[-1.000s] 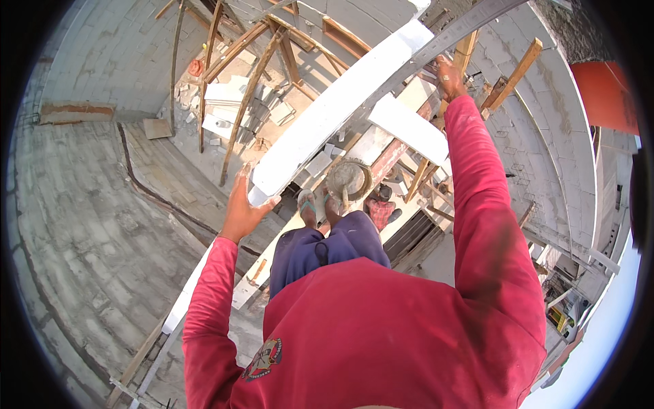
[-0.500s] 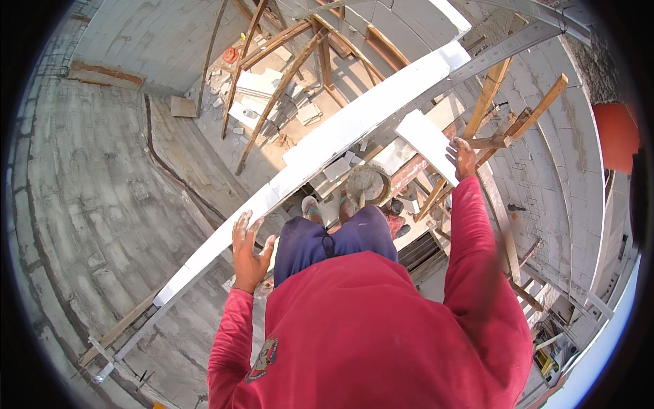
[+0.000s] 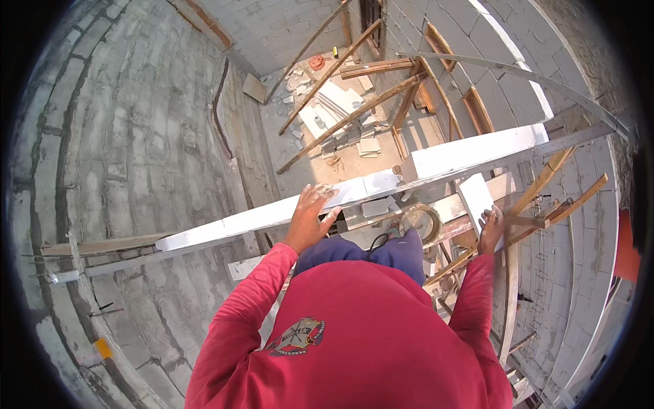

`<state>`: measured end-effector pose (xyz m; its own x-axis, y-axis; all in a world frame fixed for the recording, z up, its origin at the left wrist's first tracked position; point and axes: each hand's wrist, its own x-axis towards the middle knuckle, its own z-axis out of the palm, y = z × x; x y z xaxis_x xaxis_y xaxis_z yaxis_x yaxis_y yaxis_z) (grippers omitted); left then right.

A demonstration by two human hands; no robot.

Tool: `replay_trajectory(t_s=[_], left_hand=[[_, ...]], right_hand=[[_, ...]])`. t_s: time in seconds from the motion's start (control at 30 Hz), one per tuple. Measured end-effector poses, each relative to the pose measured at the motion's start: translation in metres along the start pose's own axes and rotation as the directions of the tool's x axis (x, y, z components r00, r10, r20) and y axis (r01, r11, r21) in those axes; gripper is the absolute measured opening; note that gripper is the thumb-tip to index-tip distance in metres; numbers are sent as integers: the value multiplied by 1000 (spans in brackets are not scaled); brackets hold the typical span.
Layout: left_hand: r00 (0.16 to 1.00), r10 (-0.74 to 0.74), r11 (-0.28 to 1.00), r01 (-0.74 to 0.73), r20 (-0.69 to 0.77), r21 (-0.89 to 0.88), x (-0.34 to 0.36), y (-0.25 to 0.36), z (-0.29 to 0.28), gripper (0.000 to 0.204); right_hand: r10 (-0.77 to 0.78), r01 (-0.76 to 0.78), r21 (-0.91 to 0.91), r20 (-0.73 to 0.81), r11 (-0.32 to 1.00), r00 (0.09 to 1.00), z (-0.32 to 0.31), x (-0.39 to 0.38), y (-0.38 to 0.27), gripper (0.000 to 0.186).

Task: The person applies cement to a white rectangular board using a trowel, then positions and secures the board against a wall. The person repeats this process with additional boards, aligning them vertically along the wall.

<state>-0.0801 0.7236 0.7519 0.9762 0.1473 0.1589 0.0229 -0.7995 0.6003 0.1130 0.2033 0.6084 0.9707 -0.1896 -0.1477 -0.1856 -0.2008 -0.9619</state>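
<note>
A row of white blocks crosses in front of me, level on top, with a taller white block course on its right part. My left hand is at the near edge of the lower row, its fingers spread and their tips over the top; whether they press on it I cannot tell. In my right hand is a loose white block, tilted, gripped at its lower right side. A straight metal bar runs along the near side of the row.
Below, between my knees and the row, sits a round mortar bucket. Wooden props slant at the right, and more wooden poles lean beyond the row. Stacked white pieces lie on the lower floor. A grey block wall rises at left.
The view has turned, so the row lies flatter across it. My left hand has shifted along the row toward the taller course. My right hand still has the loose block.
</note>
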Motion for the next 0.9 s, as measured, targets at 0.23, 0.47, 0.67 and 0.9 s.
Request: replay_trajectory(t_s=[0.23,0.47,0.67,0.9], left_hand=[[217,-541,749,564,-813,-348,-205,-158,-116,28],[-399,-648,571,309,-648,-761,-459,-387,-273,24],[-164,-668,610,437,-726,-661,-543,-498,-354,51],[-112,-767,612,168,-632,-773,-528,-504,-391,64]], right_hand=[[419,-374,-214,238,903,876,73,-105,88,34],[513,68,-620,701,781,496,157,-122,24,38],[481,218,-706,643,673,596,194,-169,-57,43],[413,553,-626,779,549,471,190,-200,-68,43]])
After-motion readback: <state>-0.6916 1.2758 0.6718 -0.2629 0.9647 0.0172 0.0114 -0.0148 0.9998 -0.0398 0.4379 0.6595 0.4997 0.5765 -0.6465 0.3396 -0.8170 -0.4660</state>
